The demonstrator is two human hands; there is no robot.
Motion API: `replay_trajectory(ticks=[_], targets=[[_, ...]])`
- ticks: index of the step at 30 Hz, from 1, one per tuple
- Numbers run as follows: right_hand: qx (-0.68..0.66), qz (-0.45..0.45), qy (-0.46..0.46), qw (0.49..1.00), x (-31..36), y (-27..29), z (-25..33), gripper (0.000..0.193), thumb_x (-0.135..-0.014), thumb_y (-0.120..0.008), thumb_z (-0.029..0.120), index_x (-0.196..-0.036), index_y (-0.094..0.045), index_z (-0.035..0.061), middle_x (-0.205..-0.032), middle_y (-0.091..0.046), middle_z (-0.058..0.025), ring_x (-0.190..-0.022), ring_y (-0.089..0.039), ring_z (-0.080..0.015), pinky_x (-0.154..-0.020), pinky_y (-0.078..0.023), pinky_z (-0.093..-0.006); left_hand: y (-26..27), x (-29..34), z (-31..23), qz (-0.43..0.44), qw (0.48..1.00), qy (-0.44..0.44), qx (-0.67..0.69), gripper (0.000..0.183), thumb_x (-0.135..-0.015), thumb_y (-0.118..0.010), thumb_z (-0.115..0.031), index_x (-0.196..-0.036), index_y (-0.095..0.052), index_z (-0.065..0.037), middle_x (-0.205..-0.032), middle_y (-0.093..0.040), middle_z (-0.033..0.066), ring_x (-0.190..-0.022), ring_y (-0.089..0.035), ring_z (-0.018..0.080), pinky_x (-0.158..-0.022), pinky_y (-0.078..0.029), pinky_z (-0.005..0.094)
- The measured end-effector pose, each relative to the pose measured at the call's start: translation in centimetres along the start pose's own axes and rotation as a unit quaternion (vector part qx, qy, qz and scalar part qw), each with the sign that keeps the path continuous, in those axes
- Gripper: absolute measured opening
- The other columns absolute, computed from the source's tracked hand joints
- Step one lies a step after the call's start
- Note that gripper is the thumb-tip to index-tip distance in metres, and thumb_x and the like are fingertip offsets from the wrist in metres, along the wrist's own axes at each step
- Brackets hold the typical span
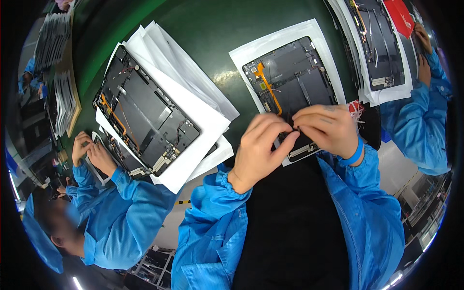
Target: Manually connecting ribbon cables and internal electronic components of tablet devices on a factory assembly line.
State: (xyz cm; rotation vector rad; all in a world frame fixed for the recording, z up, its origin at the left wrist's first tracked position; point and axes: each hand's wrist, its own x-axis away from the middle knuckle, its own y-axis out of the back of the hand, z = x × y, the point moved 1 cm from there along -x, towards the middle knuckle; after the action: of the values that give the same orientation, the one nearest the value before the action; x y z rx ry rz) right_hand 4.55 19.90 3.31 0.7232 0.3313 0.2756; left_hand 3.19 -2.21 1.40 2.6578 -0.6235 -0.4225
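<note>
In front of me a black tablet back housing (285,79) lies open side up on a white sheet (333,63). An orange flex cable (267,87) runs down its left part, and a dark strip (302,86) lies along its middle. Over the housing's near end, my left hand (261,150) is closed in a pinch, thumb and forefinger almost meeting the other hand's. My right hand (328,128), with a blue wristband (356,152), is pinched just beside it. Whatever sits between the fingertips is too small to make out, and the hands cover part of the housing.
To the left, another tablet housing (145,116) rests tilted on stacked white sheets (193,82). More housings (382,48) are stacked at the right on the green table (208,29). Co-workers in blue (125,217) work on both sides. Racks of pale sheets (63,101) stand far left.
</note>
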Motion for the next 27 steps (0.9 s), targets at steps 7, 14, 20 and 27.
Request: replay_trajectory(ticks=[7, 14, 20, 27], targets=[[0.032, -0.099, -0.048, 0.993, -3.9, 0.2, -2.6, 0.012, -0.079, -0.086, 0.008, -0.090, -0.082, 0.0067, -0.136, -0.070, -0.0099, -0.126, -0.064, -0.0348, -0.101, -0.054, -0.0447, 0.1, -0.1, 2.9, 0.067, 0.970, -0.071, -0.225, 0.045, -0.081, -0.092, -0.029, -0.120, -0.076, -0.012, -0.154, -0.057, 0.0189, -0.146, -0.050, 0.0465, -0.113, -0.049, 0.0565], [0.057, -0.096, -0.082, 0.990, -4.9, -1.1, -4.6, 0.009, -0.082, -0.084, 0.012, -0.090, -0.084, 0.0084, -0.142, -0.068, -0.0048, -0.122, -0.064, -0.0310, -0.104, -0.049, -0.0409, 0.2, -0.1, 3.5, 0.074, 0.968, -0.078, -0.228, 0.045, -0.080, -0.092, -0.033, -0.121, -0.081, -0.019, -0.155, -0.057, 0.0178, -0.147, -0.050, 0.0448, -0.112, -0.051, 0.0542], [0.060, -0.095, -0.087, 0.990, -5.0, -1.2, -4.7, 0.009, -0.082, -0.084, 0.013, -0.090, -0.084, 0.0086, -0.142, -0.067, -0.0048, -0.119, -0.064, -0.0299, -0.102, -0.049, -0.0404, 0.2, -0.1, 3.6, 0.078, 0.967, -0.077, -0.230, 0.047, -0.080, -0.092, -0.033, -0.125, -0.081, -0.021, -0.156, -0.057, 0.0178, -0.148, -0.050, 0.0442, -0.113, -0.051, 0.0526], [0.058, -0.094, -0.100, 0.989, -5.2, -1.2, -4.6, 0.009, -0.082, -0.084, 0.013, -0.090, -0.084, 0.0080, -0.141, -0.067, -0.0047, -0.119, -0.064, -0.0297, -0.101, -0.049, -0.0405, 0.1, -0.2, 3.6, 0.073, 0.966, -0.079, -0.235, 0.050, -0.080, -0.092, -0.033, -0.128, -0.080, -0.021, -0.154, -0.057, 0.0177, -0.147, -0.051, 0.0440, -0.112, -0.051, 0.0523]])
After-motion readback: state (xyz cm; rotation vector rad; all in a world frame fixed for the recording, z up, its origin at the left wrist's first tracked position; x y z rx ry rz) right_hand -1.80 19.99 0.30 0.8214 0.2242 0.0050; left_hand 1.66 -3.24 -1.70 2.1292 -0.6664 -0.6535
